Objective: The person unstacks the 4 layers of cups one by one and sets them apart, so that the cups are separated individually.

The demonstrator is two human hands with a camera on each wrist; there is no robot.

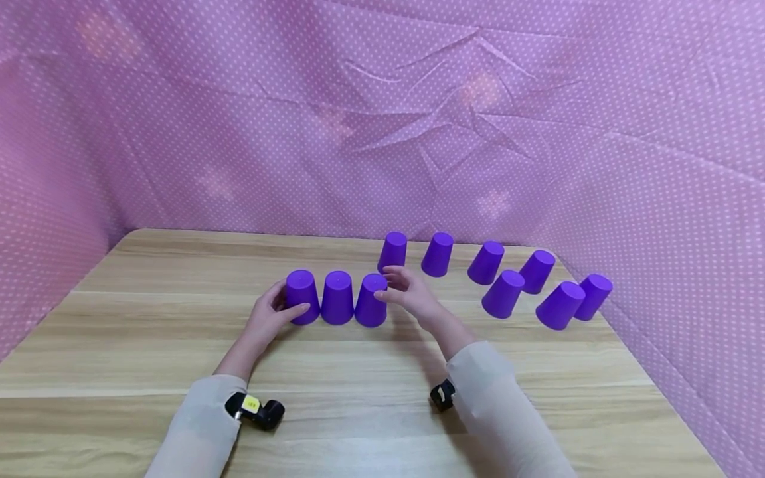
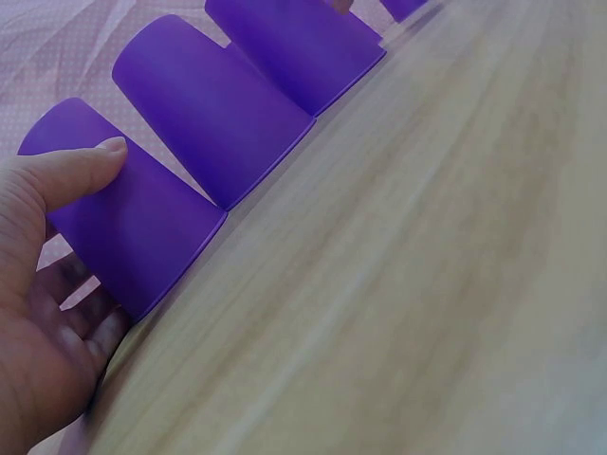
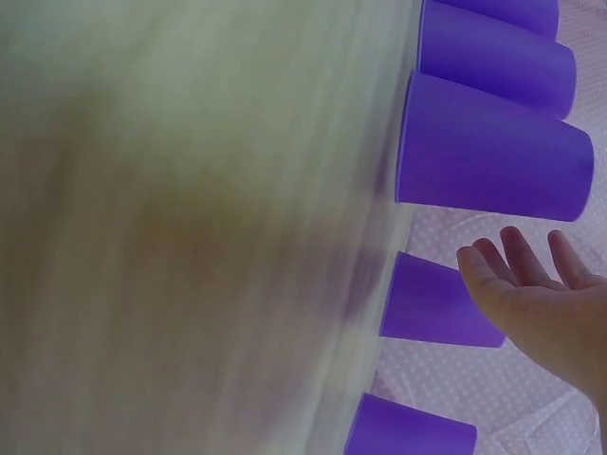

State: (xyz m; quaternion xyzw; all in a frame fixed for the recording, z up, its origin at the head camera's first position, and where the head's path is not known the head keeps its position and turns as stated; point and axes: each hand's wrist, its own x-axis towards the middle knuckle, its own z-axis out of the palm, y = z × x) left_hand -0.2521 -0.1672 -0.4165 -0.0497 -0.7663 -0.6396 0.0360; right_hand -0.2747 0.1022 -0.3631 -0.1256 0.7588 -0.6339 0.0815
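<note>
Three purple cups stand upside down, side by side, near the middle of the wooden table [image 1: 149, 358]. My left hand [image 1: 287, 302] grips the leftmost cup [image 1: 301, 292], thumb [image 2: 81, 166] on its near side and fingers curled round behind it. The middle cup [image 1: 337, 297] and the right cup [image 1: 370, 302] touch rim to rim. My right hand [image 1: 391, 285] hovers just right of the right cup, fingers [image 3: 517, 256] loosely spread, holding nothing. In the right wrist view the palm is apart from the nearest cup [image 3: 493, 152].
Several more upside-down purple cups stand at the back right, from one [image 1: 392, 251] behind my right hand out to one [image 1: 594, 296] near the right edge. Purple dotted cloth [image 1: 382, 119] walls the table on three sides. Bare wood lies at the left and front.
</note>
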